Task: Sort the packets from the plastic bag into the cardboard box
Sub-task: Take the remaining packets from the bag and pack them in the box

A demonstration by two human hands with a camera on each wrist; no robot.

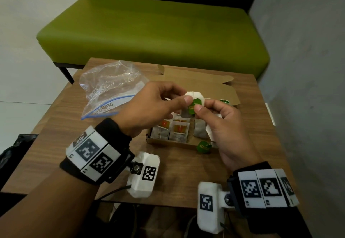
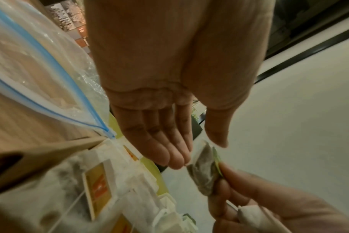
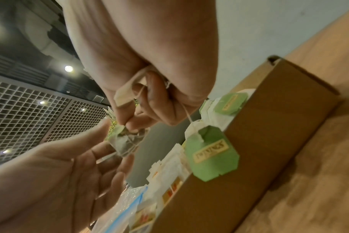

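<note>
Both hands hover over the open cardboard box (image 1: 168, 143). My right hand (image 1: 214, 120) pinches a white tea bag packet (image 1: 193, 95) with a green tag (image 1: 196, 103) between thumb and fingers. Its curled fingers also hold a second packet (image 3: 122, 96), whose green tag (image 3: 211, 151) dangles on a string before the box's front wall. My left hand (image 1: 160, 103) meets the pinched packet (image 2: 203, 171) with nearly straight fingers (image 2: 175, 160), thumb close to the tag. Packets with orange tags (image 1: 179, 129) stand in rows inside the box. The clear zip plastic bag (image 1: 110, 88) lies crumpled at the back left.
The box's lid flap (image 1: 220, 88) lies open toward the back of the small wooden table (image 1: 56, 135). A green bench (image 1: 149, 32) stands behind the table, a grey wall runs on the right, and a black bag (image 1: 16, 150) sits at the left.
</note>
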